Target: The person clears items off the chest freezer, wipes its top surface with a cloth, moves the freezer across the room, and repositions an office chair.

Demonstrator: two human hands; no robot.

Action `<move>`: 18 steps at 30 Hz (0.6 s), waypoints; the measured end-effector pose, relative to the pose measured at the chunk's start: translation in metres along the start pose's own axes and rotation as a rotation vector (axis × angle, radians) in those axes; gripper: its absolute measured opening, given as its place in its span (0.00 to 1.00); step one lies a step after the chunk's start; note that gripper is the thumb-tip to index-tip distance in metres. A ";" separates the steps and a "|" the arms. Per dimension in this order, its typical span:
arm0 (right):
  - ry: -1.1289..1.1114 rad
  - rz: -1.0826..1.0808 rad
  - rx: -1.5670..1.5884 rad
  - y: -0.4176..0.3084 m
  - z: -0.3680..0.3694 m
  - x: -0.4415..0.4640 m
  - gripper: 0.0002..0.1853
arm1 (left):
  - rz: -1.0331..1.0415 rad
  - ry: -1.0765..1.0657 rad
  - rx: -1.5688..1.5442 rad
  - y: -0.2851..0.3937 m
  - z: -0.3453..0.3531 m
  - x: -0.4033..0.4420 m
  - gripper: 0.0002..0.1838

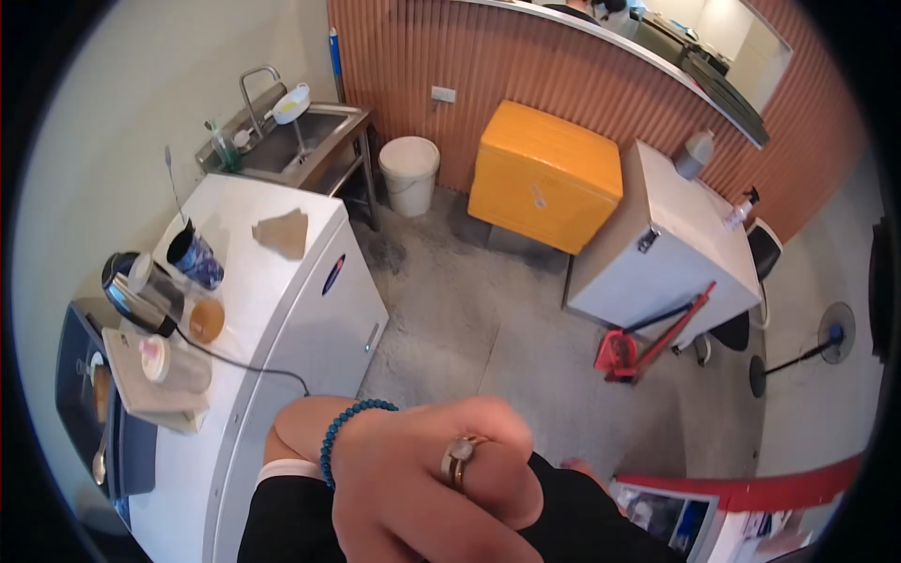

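Note:
Close to the camera at the bottom middle is my left hand [422, 479], its fingers curled in. Whatever they may hold is hidden from view. A beaded teal bracelet [336, 436] circles the wrist, and a ring [458, 457] with a pale stone sits on one finger. Dark clothing [282, 516] with a white hem shows below the arm. To the left of the hand stands the white chest freezer [319, 319], a black cord [253, 366] running over its edge. My right hand is out of view.
On the freezer are a metal kettle [131, 291], a patterned cup [197, 258] and a lidded bottle [174, 364]. A steel sink [324, 122], white bucket [410, 178], yellow box [549, 169], second white cabinet [619, 263], red dustpan [617, 352] and fan [831, 333] stand around.

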State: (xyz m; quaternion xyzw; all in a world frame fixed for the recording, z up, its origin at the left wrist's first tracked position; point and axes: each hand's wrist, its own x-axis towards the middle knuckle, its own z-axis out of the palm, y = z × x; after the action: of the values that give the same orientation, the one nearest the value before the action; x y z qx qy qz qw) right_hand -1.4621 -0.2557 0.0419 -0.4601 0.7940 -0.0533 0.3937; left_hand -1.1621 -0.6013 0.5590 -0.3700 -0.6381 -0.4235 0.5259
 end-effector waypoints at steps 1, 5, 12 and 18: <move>-0.032 0.044 -0.098 0.008 -0.028 0.045 0.17 | 0.005 0.014 0.011 -0.018 -0.009 0.003 0.13; 0.278 0.200 0.249 -0.021 -0.143 0.175 0.15 | -0.091 0.026 0.049 -0.080 -0.048 0.012 0.12; 0.291 0.042 0.480 -0.146 -0.270 0.317 0.15 | -0.199 0.002 -0.027 -0.175 -0.142 0.011 0.11; -0.178 -0.248 -0.118 -0.033 -0.192 0.427 0.17 | -0.152 -0.054 -0.152 -0.254 -0.253 0.023 0.07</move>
State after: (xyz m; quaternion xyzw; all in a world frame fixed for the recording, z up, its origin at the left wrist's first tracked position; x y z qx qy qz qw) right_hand -1.6823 -0.6581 -0.0582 -0.5800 0.6949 -0.0138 0.4249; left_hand -1.3084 -0.9287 0.5654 -0.3706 -0.6443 -0.4994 0.4452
